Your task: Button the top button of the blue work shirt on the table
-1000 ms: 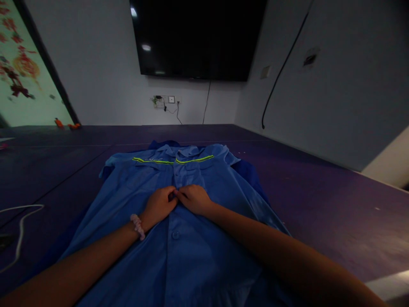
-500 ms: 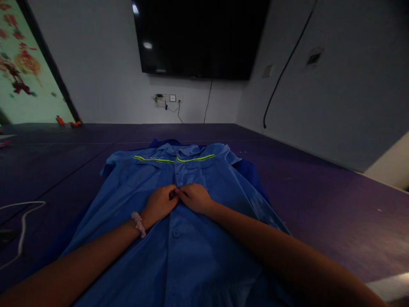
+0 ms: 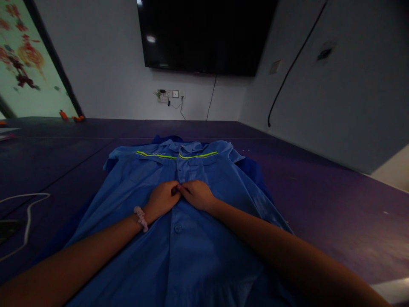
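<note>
A blue short-sleeved shirt [image 3: 204, 238] lies front up on the purple surface, its collar pointing away from me. Yellow-green stripes [image 3: 200, 156] cross its chest. My left hand [image 3: 162, 198], with a pink scrunchie [image 3: 141, 218] at the wrist, pinches the shirt's front placket. Touching it at the fingertips, my right hand [image 3: 198, 195] pinches the same spot from the other side. Whatever button sits between the fingers is hidden. Nearer to me, one button [image 3: 178, 229] shows on the placket. Darker blue cloth [image 3: 254, 172] sticks out from beneath the shirt.
The purple surface [image 3: 319, 204] stretches to the walls. A white cable [image 3: 29, 217] curls at the left beside a dark object [image 3: 8, 228]. Small orange items [image 3: 64, 115] stand at the far left. A television [image 3: 207, 38] hangs above sockets [image 3: 169, 94] on the back wall.
The camera view has shifted slightly, so everything sits a little higher and farther right. Both hands stay pinched at the same place on the placket.
</note>
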`<state>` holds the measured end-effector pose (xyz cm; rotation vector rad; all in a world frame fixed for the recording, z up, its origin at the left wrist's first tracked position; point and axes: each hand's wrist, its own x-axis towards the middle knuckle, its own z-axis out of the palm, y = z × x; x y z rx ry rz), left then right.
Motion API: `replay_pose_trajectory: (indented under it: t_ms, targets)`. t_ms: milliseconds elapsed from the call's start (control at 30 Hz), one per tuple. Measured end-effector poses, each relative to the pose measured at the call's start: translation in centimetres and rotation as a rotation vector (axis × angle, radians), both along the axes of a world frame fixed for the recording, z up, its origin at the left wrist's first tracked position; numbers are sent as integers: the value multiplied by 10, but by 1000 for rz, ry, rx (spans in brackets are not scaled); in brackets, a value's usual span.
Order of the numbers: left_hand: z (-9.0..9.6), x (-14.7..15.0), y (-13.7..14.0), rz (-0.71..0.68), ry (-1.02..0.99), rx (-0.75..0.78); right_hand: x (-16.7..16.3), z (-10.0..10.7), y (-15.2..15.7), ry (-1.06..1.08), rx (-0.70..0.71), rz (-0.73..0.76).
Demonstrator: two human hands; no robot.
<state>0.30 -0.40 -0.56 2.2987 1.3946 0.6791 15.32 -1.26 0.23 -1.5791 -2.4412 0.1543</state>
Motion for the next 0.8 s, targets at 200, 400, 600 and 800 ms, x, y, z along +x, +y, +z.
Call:
replay_pose_trajectory:
  t_ms: [200, 400, 600, 800]
  targets:
    - [-2, 0, 0, -8, 0, -1, 0, 0, 0, -10, 5, 3]
    - [-4, 0, 2, -6, 27, 18, 1, 0, 0, -12, -2, 6]
    - [-2, 1, 1, 0, 19, 19, 1, -1, 1, -10, 7, 17]
    - [-4, 0, 2, -1, 13, 24, 1, 0, 0, -3, -9, 6]
